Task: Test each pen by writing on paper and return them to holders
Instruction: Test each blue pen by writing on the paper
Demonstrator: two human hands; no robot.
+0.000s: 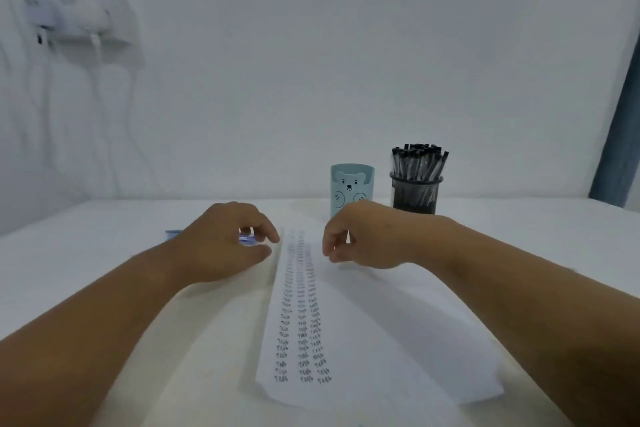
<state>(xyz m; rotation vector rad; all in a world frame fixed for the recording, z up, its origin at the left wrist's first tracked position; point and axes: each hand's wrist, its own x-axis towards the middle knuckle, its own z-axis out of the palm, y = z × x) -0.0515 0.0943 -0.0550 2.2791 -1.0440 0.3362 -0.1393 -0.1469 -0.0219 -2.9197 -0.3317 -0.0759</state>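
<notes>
— How many holders stand on the white bench (104,253), and what is in them?

— Two, side by side at the far edge against the wall. The pale blue plastic holder with a cartoon bear face (351,188) shows nothing above its rim. Just to its right, the black wire-mesh cup (415,193) is packed with black-capped pens (419,161), too many and too tightly bunched for me to count.

— And the paper?

— One white sheet (381,340) lies lengthwise in front of me, carrying three columns of short handwritten marks. The nearest ones look like "Test", but the far rows blur and I cannot read them.

— Where are your hands?

— Both forearms reach forward from the lower corners. My left hand (225,246) hovers palm down just left of the sheet's far end, fingers loosely curled, thumb and fingertips close together; whether they hold anything I cannot tell. Under it lies a flat blue object (247,239), mostly hidden, with another blue sliver (173,233) showing past my wrist. My right hand (360,239) hangs over the sheet's far right side, in front of the bear holder, fingers curled downward and gripping nothing.
</notes>
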